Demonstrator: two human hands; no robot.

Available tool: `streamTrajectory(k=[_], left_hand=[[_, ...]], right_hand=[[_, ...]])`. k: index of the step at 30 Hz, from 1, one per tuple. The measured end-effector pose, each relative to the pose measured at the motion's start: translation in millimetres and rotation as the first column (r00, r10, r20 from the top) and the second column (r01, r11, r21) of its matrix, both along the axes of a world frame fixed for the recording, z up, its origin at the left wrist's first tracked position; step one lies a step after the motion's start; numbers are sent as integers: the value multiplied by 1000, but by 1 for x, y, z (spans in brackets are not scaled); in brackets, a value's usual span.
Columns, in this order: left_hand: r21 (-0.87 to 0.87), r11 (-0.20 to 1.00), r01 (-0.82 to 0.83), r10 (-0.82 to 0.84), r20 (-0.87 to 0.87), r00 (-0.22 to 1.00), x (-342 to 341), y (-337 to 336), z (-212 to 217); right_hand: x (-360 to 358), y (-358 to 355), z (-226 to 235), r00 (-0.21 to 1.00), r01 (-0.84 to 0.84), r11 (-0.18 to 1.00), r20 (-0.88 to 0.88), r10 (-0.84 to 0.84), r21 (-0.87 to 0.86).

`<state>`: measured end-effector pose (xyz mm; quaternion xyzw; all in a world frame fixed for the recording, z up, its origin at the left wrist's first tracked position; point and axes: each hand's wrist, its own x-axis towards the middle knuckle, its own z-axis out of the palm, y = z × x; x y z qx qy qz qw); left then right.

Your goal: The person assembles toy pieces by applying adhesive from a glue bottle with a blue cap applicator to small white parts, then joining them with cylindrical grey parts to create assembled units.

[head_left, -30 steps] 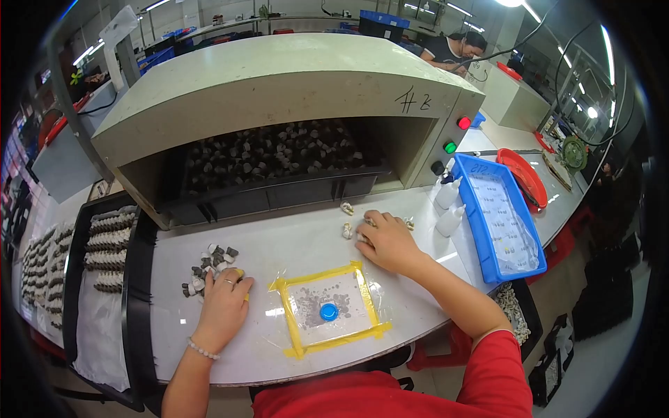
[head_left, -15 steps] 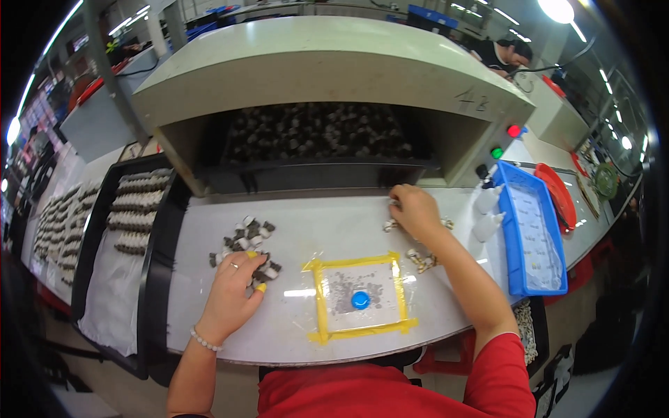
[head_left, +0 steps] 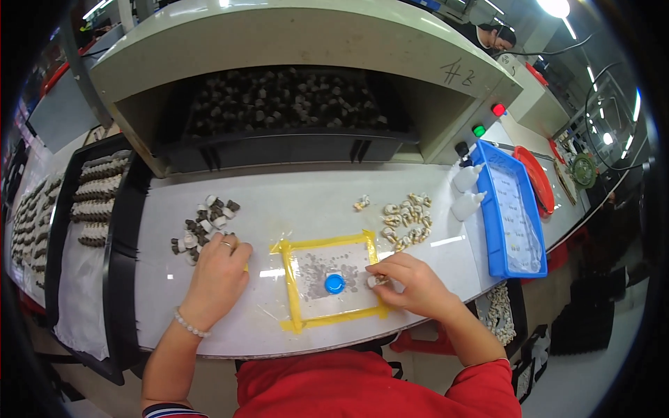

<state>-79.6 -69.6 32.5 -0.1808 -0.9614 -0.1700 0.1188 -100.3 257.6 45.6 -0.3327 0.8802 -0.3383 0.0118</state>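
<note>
My left hand (head_left: 221, 275) is beside a loose pile of small dark-and-white pieces (head_left: 205, 221). Its fingers are curled in, with a yellow cover on a fingertip, and whatever they hold is hidden. Between the thumb and fingers of my right hand (head_left: 417, 284) is a small cream-and-brown piece (head_left: 378, 280), at the right edge of a yellow tape frame (head_left: 291, 292). Inside that frame sits a round blue cap (head_left: 334, 283) on a patch spotted with grey marks. Small cream-and-gold pieces (head_left: 406, 221) lie beyond my right hand, with a small separate clump (head_left: 362, 203) to their left.
A black tray (head_left: 129, 279) holding rows of dark-and-white pieces stands at left. A beige open-fronted housing (head_left: 279, 35) contains a black bin (head_left: 279, 150) full of pieces. Two white squeeze bottles (head_left: 467, 205) stand by a blue tray (head_left: 496, 244) at right. Another person (head_left: 488, 38) works behind.
My right hand has come from the cream-and-gold pieces back toward me, to the tape frame, with a piece pinched in it. My left hand has drawn back slightly from the dark-and-white pile, fingers curled.
</note>
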Motion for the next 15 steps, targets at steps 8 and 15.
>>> streamTrajectory(k=[8, 15], left_hand=[[952, 136, -273, -276, 301, 913, 29, 19, 0], [700, -279, -658, -560, 438, 703, 61, 43, -13]], right_hand=[[6, 4, -12, 989, -36, 996, -137, 47, 78], [3, -4, -7, 993, -46, 991, -101, 58, 124]])
